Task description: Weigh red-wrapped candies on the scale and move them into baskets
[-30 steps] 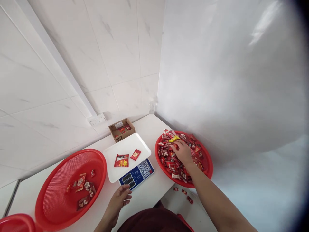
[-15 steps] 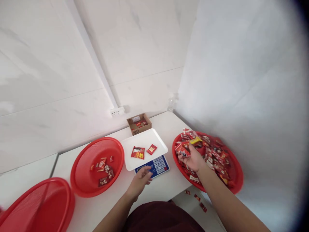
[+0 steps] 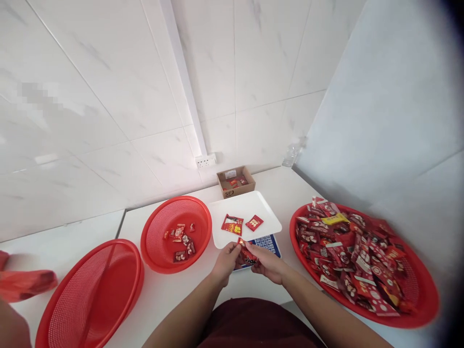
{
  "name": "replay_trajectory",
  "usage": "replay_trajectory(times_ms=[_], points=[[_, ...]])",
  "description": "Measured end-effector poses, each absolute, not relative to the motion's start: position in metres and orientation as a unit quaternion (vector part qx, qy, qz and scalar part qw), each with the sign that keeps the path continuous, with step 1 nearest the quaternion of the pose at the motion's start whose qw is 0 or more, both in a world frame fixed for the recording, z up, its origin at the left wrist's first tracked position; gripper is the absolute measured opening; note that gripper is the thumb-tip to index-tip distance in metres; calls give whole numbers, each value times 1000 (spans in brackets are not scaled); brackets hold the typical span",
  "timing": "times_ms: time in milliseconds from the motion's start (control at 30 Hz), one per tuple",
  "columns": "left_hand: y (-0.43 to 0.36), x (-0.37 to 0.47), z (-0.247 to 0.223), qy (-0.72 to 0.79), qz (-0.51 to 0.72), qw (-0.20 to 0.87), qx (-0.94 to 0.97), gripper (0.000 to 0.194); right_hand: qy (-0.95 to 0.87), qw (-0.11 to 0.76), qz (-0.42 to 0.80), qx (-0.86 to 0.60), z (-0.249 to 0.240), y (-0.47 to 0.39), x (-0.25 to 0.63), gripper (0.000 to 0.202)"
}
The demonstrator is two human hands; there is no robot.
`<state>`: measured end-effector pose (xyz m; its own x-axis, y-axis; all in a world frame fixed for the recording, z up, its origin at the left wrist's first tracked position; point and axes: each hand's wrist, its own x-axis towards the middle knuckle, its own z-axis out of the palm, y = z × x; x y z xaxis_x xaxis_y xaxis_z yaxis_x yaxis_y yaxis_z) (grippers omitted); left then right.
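Both hands meet in front of the white scale tray (image 3: 266, 212), over the blue keypad (image 3: 270, 244). My left hand (image 3: 225, 263) pinches the left edge of red candy packets (image 3: 246, 256), and my right hand (image 3: 268, 263) grips their right side. Two red packets lie on the tray: a larger one with yellow print (image 3: 232, 225) and a smaller one (image 3: 254, 223). To the right, a large red basket (image 3: 427, 290) is heaped with red wrapped candies (image 3: 340, 253), a yellow one (image 3: 334, 219) among them. Left of the tray, another red basket (image 3: 154, 241) holds several candies.
A cardboard box (image 3: 235, 191) with red packets stands behind the tray. Another red basket (image 3: 105, 290) is at the lower left, beside red plastic (image 3: 27, 285) and part of a person. A clear plastic item (image 3: 292, 153) lies in the back corner.
My right hand has moved left from the heaped basket with red packets. My left hand has closed on them too. The view has shifted, so the table's things appear farther right.
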<state>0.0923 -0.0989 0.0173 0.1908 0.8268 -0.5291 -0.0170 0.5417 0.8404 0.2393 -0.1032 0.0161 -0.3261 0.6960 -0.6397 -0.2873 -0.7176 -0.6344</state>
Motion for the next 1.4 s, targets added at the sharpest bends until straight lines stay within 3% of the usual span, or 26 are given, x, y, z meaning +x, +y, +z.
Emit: replay_trajectory(times_ms=[200, 333, 433, 533, 767, 1067, 1400], points=[[-66, 78, 8, 616, 309, 678, 257, 35, -187, 375, 736, -531, 5, -82, 237, 21], [-51, 72, 5, 646, 251, 669, 269, 39, -286, 438, 648, -553, 4, -45, 244, 30], [-48, 73, 5, 670, 256, 631, 295, 49, -474, 389, 483, -625, 1, -19, 252, 41], [-45, 73, 6, 683, 271, 601, 314, 61, -547, 338, 383, -664, -13, -8, 257, 44], [-29, 82, 4, 638, 266, 625, 362, 41, -607, 273, 341, -664, -51, -11, 252, 46], [-23, 86, 4, 597, 290, 655, 362, 60, -662, 253, 321, -628, -56, -14, 266, 46], [-102, 5, 7, 630, 359, 626, 287, 36, -626, 330, 291, -644, -50, -87, 322, 39]])
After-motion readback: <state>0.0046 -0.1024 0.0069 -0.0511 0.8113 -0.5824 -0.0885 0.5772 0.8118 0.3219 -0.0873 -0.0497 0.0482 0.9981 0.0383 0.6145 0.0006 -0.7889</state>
